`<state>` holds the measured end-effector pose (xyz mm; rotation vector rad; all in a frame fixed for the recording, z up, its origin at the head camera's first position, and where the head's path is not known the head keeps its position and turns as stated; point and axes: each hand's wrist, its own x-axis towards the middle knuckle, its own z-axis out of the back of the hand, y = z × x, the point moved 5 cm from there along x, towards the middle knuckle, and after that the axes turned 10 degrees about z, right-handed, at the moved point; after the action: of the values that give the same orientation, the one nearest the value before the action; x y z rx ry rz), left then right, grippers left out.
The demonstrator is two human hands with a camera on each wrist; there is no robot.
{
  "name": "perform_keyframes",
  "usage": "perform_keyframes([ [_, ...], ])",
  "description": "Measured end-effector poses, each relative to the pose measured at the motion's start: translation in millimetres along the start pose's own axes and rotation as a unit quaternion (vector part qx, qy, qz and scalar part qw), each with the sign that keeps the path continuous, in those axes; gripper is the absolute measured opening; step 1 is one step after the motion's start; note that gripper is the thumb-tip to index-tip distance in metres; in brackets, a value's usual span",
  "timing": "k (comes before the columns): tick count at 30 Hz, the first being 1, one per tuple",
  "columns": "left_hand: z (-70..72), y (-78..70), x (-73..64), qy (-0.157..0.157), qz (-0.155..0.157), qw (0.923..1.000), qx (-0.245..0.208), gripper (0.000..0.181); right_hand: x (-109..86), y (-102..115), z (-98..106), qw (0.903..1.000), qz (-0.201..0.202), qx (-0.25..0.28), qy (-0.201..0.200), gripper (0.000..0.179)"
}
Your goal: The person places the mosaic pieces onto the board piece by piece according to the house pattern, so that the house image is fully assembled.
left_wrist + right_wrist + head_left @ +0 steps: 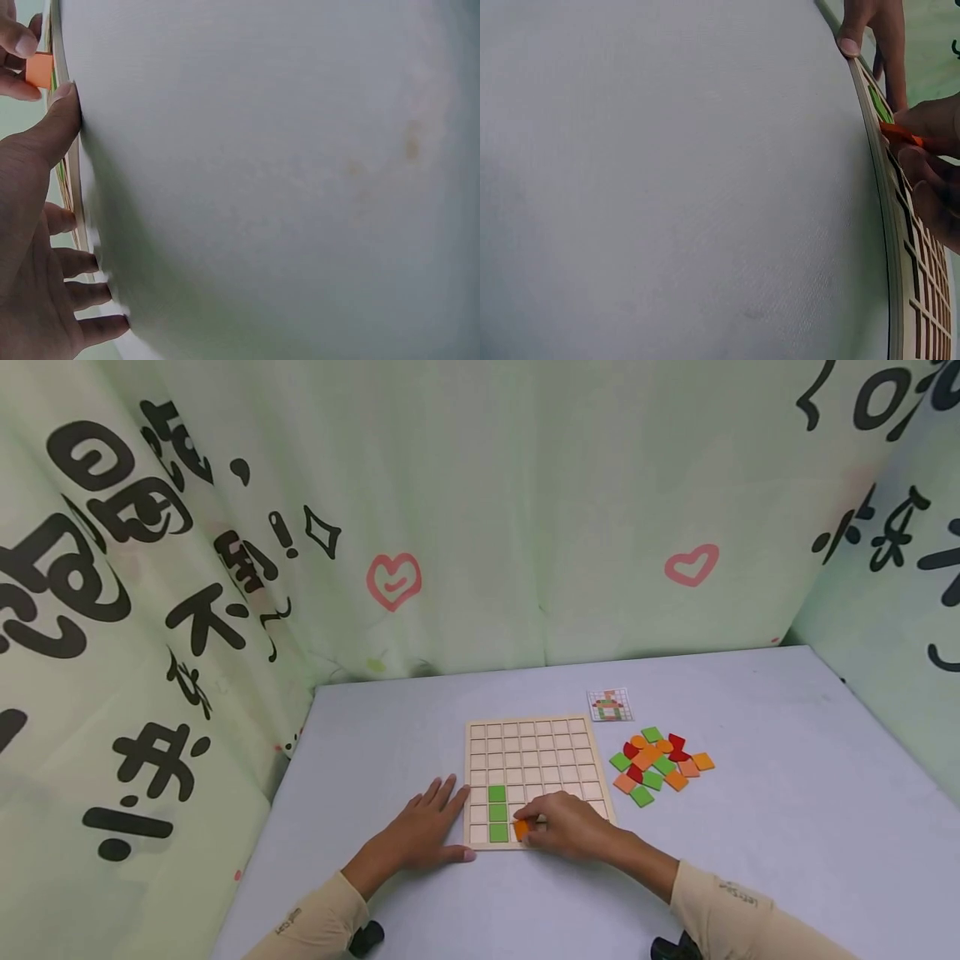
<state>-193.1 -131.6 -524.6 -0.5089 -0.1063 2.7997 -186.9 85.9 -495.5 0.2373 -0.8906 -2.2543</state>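
Observation:
A wooden grid board (525, 727) lies on the table, with green square tiles (498, 812) in a column of cells near its lower left. My right hand (570, 825) pinches an orange square tile (521, 830) over the bottom row, just right of the lowest green tile. In the left wrist view the orange tile (40, 70) stands on edge between thumb and fingers. My left hand (427, 827) lies spread at the board's left side, its fingertips and thumb tip right at the frame. The right wrist view shows the tile (901, 134) tilted, partly hidden by the fingers.
Right of the board lies a loose pile of green, red and orange tiles (652, 779), some overlapping. A small printed pattern card (610, 704) sits above the board's upper right corner. The white table (375, 735) is bordered by printed curtains (540, 527).

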Motion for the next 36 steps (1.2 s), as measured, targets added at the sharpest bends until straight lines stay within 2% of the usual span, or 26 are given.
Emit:
perform_keyframes([
  [7,-0.4,0.2,-0.3,0.001,-0.001,1.0000,0.000,0.101,1.4,0.0,-2.9,0.9994,0.007,-0.033,-0.002,0.026],
  [18,-1.3,-1.0,-0.4,-0.001,-0.003,1.0000,-0.002,0.100,5.4,0.5,-7.2,0.9993,-0.006,-0.031,-0.021,0.026],
  [26,-2.9,-0.2,0.2,-0.004,-0.004,1.0000,0.003,0.101,4.7,1.0,-5.6,0.9991,-0.023,-0.029,-0.020,0.020],
  [36,-0.8,-1.0,-0.7,-0.006,-0.007,0.9999,0.005,0.099,5.3,0.0,-4.6,0.9991,-0.023,-0.028,-0.021,0.017],
])
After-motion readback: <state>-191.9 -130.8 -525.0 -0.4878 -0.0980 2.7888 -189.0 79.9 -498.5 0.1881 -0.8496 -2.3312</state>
